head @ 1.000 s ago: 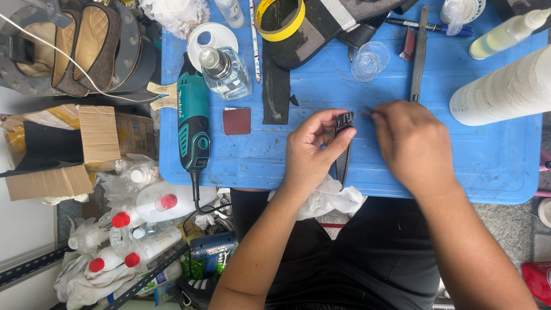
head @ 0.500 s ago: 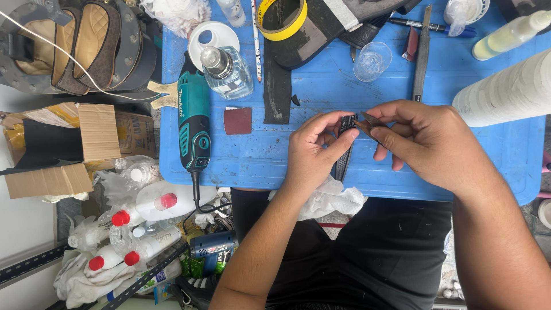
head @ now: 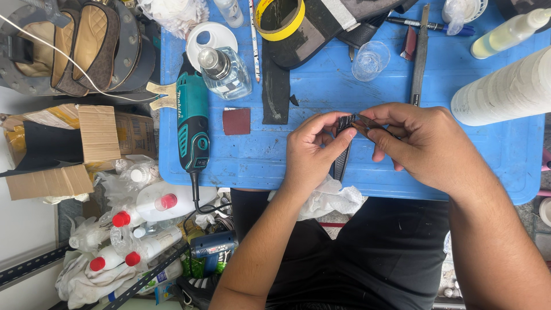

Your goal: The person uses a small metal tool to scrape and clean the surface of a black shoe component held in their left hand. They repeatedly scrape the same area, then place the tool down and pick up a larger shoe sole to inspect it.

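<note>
Over the blue table, my left hand pinches the upper end of a narrow dark strap that hangs down toward the table's front edge. My right hand meets it from the right, fingertips closed on a small brown tool or piece pressed against the strap's top. The two hands touch at the strap. What the brown piece is stays partly hidden by my fingers.
On the table lie a teal rotary tool, a glass bottle, a sandpaper square, a black leather strip, a yellow tape roll, a clear cup, a metal file and a white roll. Bottles and a box crowd the floor at left.
My right hand has moved left to join my left hand at the strap's top and now grips a brown piece against it. The left hand stayed almost still.
</note>
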